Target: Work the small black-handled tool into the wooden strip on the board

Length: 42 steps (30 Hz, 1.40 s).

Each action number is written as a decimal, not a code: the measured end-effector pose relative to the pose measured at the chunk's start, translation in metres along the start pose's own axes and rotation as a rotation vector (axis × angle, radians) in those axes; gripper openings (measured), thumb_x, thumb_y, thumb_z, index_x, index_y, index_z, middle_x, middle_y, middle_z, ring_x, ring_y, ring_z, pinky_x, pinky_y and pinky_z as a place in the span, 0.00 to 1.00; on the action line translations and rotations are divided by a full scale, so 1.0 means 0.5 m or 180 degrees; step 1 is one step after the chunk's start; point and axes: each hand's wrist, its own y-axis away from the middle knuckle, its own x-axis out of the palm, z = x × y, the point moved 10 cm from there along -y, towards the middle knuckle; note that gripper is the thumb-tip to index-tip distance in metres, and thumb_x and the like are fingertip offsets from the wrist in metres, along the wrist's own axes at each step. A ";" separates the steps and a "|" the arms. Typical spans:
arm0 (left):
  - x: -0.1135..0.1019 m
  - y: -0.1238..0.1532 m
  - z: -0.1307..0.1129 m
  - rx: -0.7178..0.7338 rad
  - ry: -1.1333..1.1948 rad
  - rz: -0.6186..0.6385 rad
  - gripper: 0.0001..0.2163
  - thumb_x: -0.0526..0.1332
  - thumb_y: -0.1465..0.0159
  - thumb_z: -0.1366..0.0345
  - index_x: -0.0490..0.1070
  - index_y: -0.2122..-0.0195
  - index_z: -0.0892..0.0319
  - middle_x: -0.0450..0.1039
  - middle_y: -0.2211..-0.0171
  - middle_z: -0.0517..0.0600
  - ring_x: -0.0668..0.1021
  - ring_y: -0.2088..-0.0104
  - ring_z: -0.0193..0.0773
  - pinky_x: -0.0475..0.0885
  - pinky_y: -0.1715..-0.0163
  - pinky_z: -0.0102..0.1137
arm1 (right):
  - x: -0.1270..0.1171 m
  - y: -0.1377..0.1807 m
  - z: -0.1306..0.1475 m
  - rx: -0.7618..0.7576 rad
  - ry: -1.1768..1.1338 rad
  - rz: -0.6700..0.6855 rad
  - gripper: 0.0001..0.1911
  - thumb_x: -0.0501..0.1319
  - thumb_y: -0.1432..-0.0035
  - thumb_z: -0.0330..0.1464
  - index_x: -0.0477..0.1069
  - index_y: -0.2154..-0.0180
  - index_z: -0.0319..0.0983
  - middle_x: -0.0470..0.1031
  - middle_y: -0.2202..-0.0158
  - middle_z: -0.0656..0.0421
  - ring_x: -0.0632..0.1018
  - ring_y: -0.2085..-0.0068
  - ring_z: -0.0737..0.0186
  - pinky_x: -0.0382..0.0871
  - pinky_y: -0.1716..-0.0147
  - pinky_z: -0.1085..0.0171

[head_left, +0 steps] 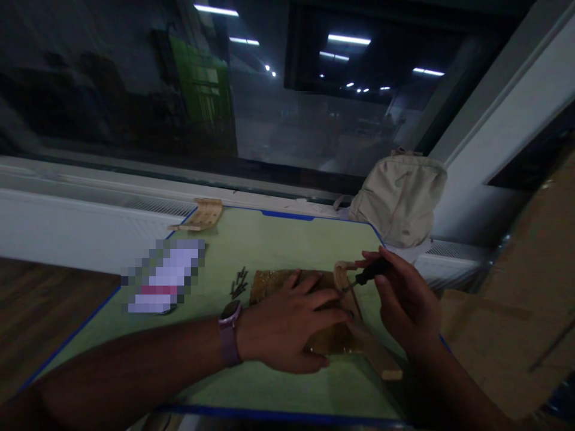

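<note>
My left hand (pixel 291 326) lies flat, fingers spread, on a brown wooden board (pixel 269 281) on the green mat (pixel 269 245). My right hand (pixel 404 299) is closed around a black-handled screwdriver (pixel 371 272), whose tip points at a small light wooden piece (pixel 341 272) at the board's right end. A light wooden strip (pixel 381 359) runs from under my hands toward the mat's near right edge. A purple watch (pixel 229 332) is on my left wrist.
Several dark screws (pixel 239 282) lie on the mat left of the board. A curved wooden part (pixel 202 214) rests at the mat's far left corner. A beige bag (pixel 398 197) stands at the far right by the window. A pixelated item (pixel 164 276) lies at left.
</note>
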 end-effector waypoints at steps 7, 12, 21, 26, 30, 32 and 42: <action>0.007 -0.001 0.004 0.0023 0.0003 -0.0103 0.35 0.73 0.33 0.50 0.66 0.28 0.50 0.68 0.29 0.57 0.65 0.30 0.71 0.63 0.35 0.74 | -0.047 -0.001 -0.027 0.0380 0.0293 -0.0662 0.18 0.74 0.37 0.30 0.82 0.46 0.47 0.85 0.60 0.59 0.85 0.66 0.63 0.83 0.67 0.65; 0.001 -0.002 0.001 0.0025 -0.0043 -0.0142 0.35 0.73 0.34 0.51 0.66 0.29 0.50 0.69 0.30 0.58 0.66 0.30 0.70 0.62 0.33 0.71 | -0.033 -0.009 -0.001 0.0026 0.0374 -0.0207 0.20 0.65 0.29 0.34 0.77 0.37 0.48 0.85 0.50 0.53 0.87 0.50 0.51 0.86 0.51 0.50; -0.004 0.003 0.002 0.0010 0.0138 -0.0118 0.35 0.76 0.36 0.55 0.67 0.29 0.46 0.67 0.29 0.54 0.64 0.28 0.70 0.58 0.30 0.71 | -0.001 -0.010 -0.025 0.0339 -0.0461 -0.0255 0.19 0.66 0.27 0.32 0.74 0.38 0.49 0.87 0.55 0.57 0.91 0.61 0.59 0.88 0.59 0.58; 0.004 0.005 0.004 0.0003 0.0164 -0.0067 0.37 0.75 0.36 0.58 0.66 0.27 0.47 0.65 0.27 0.55 0.60 0.26 0.73 0.56 0.31 0.74 | -0.021 -0.009 -0.043 0.0414 -0.0406 -0.0691 0.16 0.69 0.31 0.35 0.74 0.44 0.47 0.85 0.60 0.61 0.88 0.66 0.62 0.86 0.65 0.62; 0.004 0.005 0.004 -0.0012 0.0165 -0.0004 0.35 0.74 0.35 0.59 0.66 0.28 0.50 0.64 0.27 0.56 0.59 0.25 0.73 0.56 0.30 0.73 | -0.042 -0.014 -0.023 0.0237 -0.0285 -0.0981 0.12 0.66 0.28 0.38 0.72 0.45 0.47 0.83 0.61 0.62 0.85 0.69 0.65 0.83 0.68 0.62; 0.003 0.004 0.005 -0.0026 0.0177 -0.0007 0.36 0.73 0.35 0.59 0.65 0.27 0.51 0.64 0.27 0.56 0.59 0.25 0.71 0.56 0.29 0.72 | -0.050 -0.017 -0.014 0.0182 -0.0241 -0.1068 0.11 0.65 0.27 0.39 0.72 0.46 0.47 0.83 0.62 0.62 0.84 0.70 0.65 0.82 0.69 0.62; 0.010 0.009 0.017 -0.0055 0.0139 -0.0068 0.36 0.72 0.35 0.58 0.63 0.27 0.50 0.63 0.25 0.55 0.59 0.23 0.68 0.53 0.27 0.68 | -0.037 -0.018 -0.059 0.0388 -0.0540 -0.1104 0.14 0.65 0.28 0.43 0.70 0.46 0.46 0.82 0.65 0.62 0.84 0.73 0.64 0.78 0.72 0.63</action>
